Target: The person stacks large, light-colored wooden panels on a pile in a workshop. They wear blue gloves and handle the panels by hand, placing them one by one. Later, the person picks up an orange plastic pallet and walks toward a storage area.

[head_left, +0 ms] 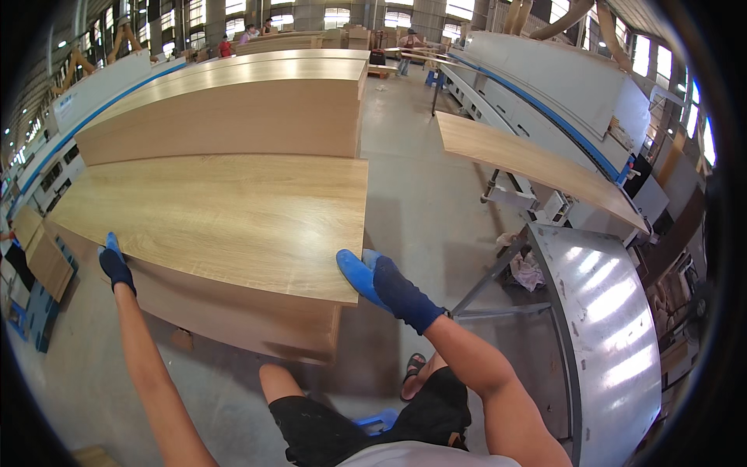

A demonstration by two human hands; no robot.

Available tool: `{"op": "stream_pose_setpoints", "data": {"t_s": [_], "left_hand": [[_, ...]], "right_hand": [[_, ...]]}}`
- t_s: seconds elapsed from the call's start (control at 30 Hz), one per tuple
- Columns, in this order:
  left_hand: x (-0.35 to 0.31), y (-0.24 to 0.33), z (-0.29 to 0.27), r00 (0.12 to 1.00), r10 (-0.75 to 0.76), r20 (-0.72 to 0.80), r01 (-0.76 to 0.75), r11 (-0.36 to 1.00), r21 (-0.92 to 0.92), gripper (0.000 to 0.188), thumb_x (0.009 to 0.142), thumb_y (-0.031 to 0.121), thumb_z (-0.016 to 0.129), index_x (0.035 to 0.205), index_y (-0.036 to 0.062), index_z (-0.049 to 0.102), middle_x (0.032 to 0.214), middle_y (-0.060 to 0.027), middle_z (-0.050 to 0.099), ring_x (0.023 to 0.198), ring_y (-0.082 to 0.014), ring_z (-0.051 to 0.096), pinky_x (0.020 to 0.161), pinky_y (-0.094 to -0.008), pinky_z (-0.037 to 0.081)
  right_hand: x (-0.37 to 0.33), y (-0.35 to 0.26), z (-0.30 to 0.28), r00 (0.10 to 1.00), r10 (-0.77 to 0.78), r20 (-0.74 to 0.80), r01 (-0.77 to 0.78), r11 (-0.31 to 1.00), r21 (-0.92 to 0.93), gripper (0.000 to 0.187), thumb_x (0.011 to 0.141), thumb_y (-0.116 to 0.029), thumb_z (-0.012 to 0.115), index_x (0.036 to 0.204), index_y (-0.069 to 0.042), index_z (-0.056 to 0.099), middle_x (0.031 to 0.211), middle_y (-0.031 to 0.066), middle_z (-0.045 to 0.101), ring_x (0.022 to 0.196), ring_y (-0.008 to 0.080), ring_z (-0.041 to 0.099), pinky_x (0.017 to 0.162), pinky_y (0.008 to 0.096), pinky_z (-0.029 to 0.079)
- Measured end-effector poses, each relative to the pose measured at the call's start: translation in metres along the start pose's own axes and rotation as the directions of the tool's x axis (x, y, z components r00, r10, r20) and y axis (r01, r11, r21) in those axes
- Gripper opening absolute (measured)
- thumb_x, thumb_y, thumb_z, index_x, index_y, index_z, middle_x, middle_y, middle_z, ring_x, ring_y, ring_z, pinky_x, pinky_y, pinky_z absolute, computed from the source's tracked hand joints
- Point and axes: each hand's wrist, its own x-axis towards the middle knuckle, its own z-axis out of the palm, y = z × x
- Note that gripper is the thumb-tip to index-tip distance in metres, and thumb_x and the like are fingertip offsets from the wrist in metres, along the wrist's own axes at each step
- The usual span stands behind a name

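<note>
A wide wood-grain panel lies on top of a stack of boards, its near right corner jutting out past the stack. My left hand, in a blue-coated glove, grips the panel's near edge toward the left end. At the right edge, close to the corner, my right hand wears the same kind of glove. Its thumb rests on the top face, and the other fingers pass down beside and under the edge, partly hidden.
Behind the panel rises a taller stack of boards. Another panel slants along a long machine on the right. Nearer stands a metal-topped table. A person stands far down the aisle.
</note>
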Motion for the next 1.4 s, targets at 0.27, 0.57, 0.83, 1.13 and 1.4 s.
{"op": "stream_pose_setpoints", "data": {"t_s": [0.27, 0.57, 0.83, 1.13, 1.4], "left_hand": [[0.047, -0.023, -0.023, 1.000, -0.011, 0.016, 0.009, 0.994, 0.105, 0.048, 0.089, 0.041, 0.060, 0.102, -0.0049, 0.062, 0.093, -0.0115, 0.065, 0.079, -0.0223, 0.059, 0.071, -0.0349, 0.045], [0.046, -0.008, -0.030, 0.994, -0.074, 0.077, 0.064, 0.991, 0.118, 0.056, 0.094, 0.044, 0.049, 0.111, -0.0070, 0.064, 0.098, -0.0148, 0.070, 0.088, -0.0276, 0.063, 0.078, -0.0386, 0.047], [-0.062, 0.026, 0.004, 0.984, -0.096, 0.151, 0.125, 0.972, -0.197, 0.050, 0.094, 0.045, 0.054, 0.112, -0.0004, 0.063, 0.091, -0.0050, 0.065, 0.070, -0.0150, 0.056, 0.059, -0.0304, 0.042], [-0.057, 0.027, -0.023, 0.988, 0.105, 0.110, -0.116, 0.988, 0.105, 0.065, 0.094, 0.051, 0.051, 0.118, -0.0090, 0.060, 0.107, -0.0154, 0.067, 0.093, -0.0227, 0.061, 0.083, -0.0327, 0.047], [-0.055, 0.015, 0.000, 0.984, 0.167, 0.060, -0.171, 0.983, 0.064, 0.063, 0.093, 0.054, 0.051, 0.094, -0.0070, 0.066, 0.073, -0.0094, 0.062, 0.068, -0.0221, 0.054, 0.065, -0.0350, 0.045]], "right_hand": [[0.002, -0.023, 0.002, 0.905, -0.414, 0.097, 0.410, 0.789, -0.457, 0.041, 0.095, -0.036, 0.054, 0.085, 0.003, 0.061, 0.066, 0.0259, 0.056, 0.053, 0.0343, 0.055, 0.054, 0.0433, 0.043], [0.006, -0.035, 0.009, 0.897, -0.442, -0.023, 0.375, 0.786, -0.492, 0.057, 0.095, -0.039, 0.046, 0.055, 0.000, 0.054, 0.053, 0.0240, 0.051, 0.046, 0.0388, 0.052, 0.044, 0.0463, 0.042], [0.005, -0.026, 0.007, 0.932, -0.363, 0.005, 0.327, 0.834, -0.445, 0.057, 0.096, -0.040, 0.046, 0.056, 0.001, 0.051, 0.051, 0.0248, 0.048, 0.047, 0.0400, 0.052, 0.047, 0.0474, 0.042], [-0.024, 0.086, 0.037, 0.952, -0.259, -0.164, 0.272, 0.960, 0.062, 0.035, 0.093, -0.027, 0.050, 0.069, -0.002, 0.056, 0.071, 0.0242, 0.058, 0.064, 0.0386, 0.057, 0.057, 0.0445, 0.042], [-0.220, 0.341, -0.001, 0.744, 0.167, 0.647, -0.624, -0.172, 0.762, 0.045, 0.088, -0.040, 0.056, 0.115, -0.004, 0.058, 0.115, 0.0177, 0.063, 0.095, 0.0284, 0.064, 0.080, 0.0409, 0.053]]}}
